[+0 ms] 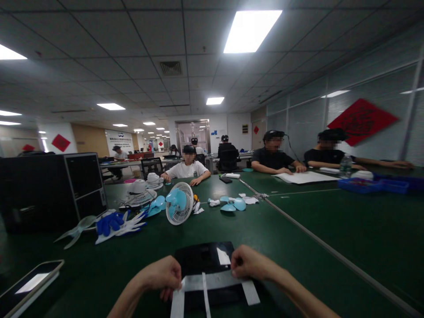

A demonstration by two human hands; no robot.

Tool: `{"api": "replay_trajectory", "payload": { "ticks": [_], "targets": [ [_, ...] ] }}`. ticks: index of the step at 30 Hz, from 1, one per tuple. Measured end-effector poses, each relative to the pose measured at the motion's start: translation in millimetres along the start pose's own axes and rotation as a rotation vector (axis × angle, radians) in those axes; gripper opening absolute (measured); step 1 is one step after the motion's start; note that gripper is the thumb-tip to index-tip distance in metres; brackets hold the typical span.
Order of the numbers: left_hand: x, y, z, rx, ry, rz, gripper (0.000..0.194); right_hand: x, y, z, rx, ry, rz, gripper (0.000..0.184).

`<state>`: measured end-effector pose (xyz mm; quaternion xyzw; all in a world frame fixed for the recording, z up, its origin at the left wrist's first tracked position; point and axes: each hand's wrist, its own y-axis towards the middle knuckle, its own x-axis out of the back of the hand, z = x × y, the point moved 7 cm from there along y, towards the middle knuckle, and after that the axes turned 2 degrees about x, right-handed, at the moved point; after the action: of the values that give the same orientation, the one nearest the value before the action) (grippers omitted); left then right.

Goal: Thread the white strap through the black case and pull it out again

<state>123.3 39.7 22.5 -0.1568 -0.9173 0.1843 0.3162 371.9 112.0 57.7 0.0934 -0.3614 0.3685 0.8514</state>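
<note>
Just in front of me lies a flat, glossy black panel-like object, with a bright patch near its upper right corner. Across it runs a pale grey band. My left hand is closed on the band's left end, and my right hand pinches it near the right end. A narrow white strip crosses the middle, running toward me. Ribbed white strips hang down near both ends; whether they are one piece with the band, I cannot tell. My wrists partly cover the panel's sides.
Ahead stand a white fan head with blue blades, loose blue blades and blue-white gloves. A phone lies left, near a black computer case. Co-workers sit across the green table; blue trays stand far right.
</note>
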Motion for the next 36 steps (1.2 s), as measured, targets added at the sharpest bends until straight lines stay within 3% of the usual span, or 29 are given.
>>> {"api": "replay_trajectory", "payload": {
  "ticks": [14,23,27,31,36],
  "targets": [
    [1.5,-3,-6,0.010,0.088,-0.038,0.010,1,-3,5,-0.020,-0.129,-0.036,0.015],
    [3.9,-8,-6,0.098,0.206,-0.096,0.010,2,-5,9,-0.019,-0.218,-0.062,0.015],
    [2.4,-16,-25,-0.073,0.342,-0.174,0.021,3,-8,13,-0.049,-0.236,-0.067,0.017],
    [-18.6,-27,-58,-0.358,0.464,-0.150,0.038,3,-10,18,-0.057,-0.246,-0.068,0.018],
    [-34.0,-28,-69,-0.429,0.483,-0.110,0.042,2,-8,17,-0.072,-0.264,-0.050,0.018]
  ]
}}
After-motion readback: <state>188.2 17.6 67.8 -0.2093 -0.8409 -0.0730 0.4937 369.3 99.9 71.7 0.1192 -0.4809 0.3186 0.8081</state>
